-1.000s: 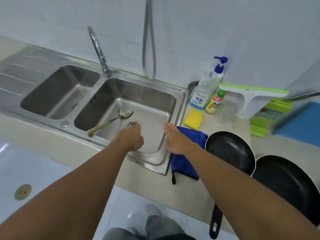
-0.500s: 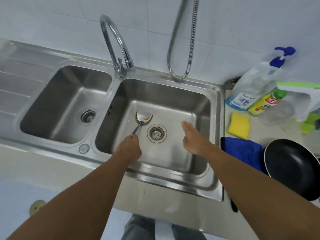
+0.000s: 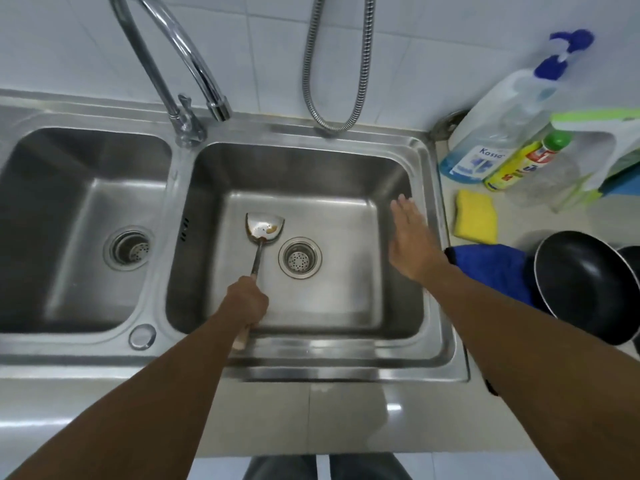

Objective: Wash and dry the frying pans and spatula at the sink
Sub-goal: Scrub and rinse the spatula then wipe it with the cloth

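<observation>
My left hand (image 3: 246, 301) grips the handle of a steel spatula (image 3: 263, 227), whose food-stained blade points away from me in the right basin of the sink (image 3: 433, 216), just left of the drain. Over the basin's right side, my right hand (image 3: 412, 242) is held flat with straight fingers and holds nothing. A black frying pan (image 3: 585, 282) sits on the counter at the right, and the edge of a second black pan (image 3: 633, 258) shows behind it.
A chrome tap (image 3: 183, 74) stands between the two basins, with a metal hose (image 3: 332, 98) on the wall. On the right counter are a yellow sponge (image 3: 475, 221), a blue cloth (image 3: 491, 268), a soap pump bottle (image 3: 502, 123), a small yellow bottle (image 3: 526, 161) and a green-white squeegee (image 3: 602, 140).
My left hand took hold of the spatula's handle and turned it so the blade points away from me. My right hand moved toward the basin's right wall. The view came closer to the sink.
</observation>
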